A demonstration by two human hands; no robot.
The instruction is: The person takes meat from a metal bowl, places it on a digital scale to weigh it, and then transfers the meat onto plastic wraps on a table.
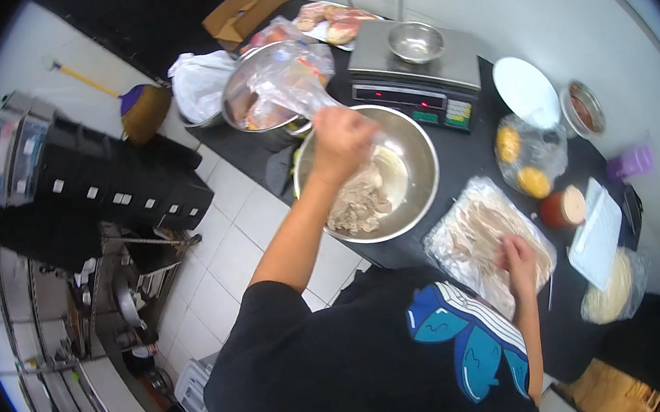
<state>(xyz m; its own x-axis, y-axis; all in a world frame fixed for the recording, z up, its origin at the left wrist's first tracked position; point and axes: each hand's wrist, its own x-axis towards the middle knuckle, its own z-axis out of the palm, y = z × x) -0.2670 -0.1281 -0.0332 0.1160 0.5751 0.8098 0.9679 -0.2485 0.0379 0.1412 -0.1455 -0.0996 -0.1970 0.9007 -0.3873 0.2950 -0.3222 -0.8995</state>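
My left hand (344,144) is a blurred fist above a large steel mixing bowl (422,190), gripping a crumpled clear plastic bag (293,86) that trails up and to the left. In the bowl lies a heap of greyish, minced-looking food (360,203). My right hand (518,258), its fingers curled, is at a plastic-wrapped slab or tray (476,224) smeared with a pale grey-brown paste. Whether its fingertips pinch the film cannot be made out.
A digital scale (414,85) carries a small steel bowl (416,41). Behind the mixing bowl stands a steel pot (232,104). Bagged yellow food (532,181), a red-brown jar (560,207) and a white board (595,232) line the right. Raw meat (341,24) sits at the back.
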